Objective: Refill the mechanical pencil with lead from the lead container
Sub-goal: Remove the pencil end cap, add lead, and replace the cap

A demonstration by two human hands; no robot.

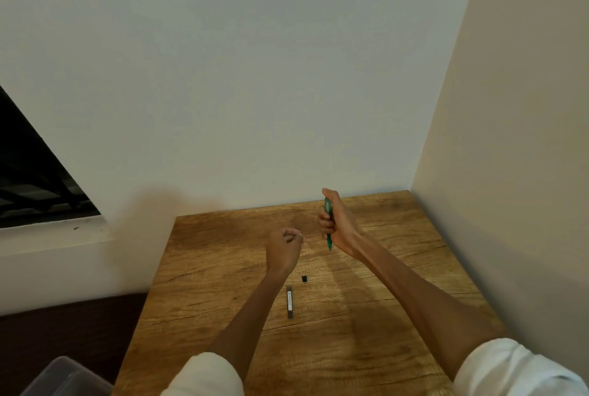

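1. We see the right hand point(334, 223) raised above the table point(223, 284), its fingers curled round a green pencil point(329, 241): the grip is closed on the barrel, which stands nearly upright, one end poking out below the fist.
2. The left hand point(284, 247) hovers at about 8 o'clock from the right one, near it but apart. Its fingers are curled into a loose fist with the fingertips pinched together; whether they hold anything is too small for us to tell.
3. The lead container point(289, 301), a slim dark case with a pale label, lies flat on the table at 6 o'clock from the left hand, lengthwise towards us.
4. A small black cap point(305, 279) lies at about 1 o'clock from the container, just beside its far end.
5. Both forearms are bare, with white sleeves point(204, 376) rolled up near the bottom edge.
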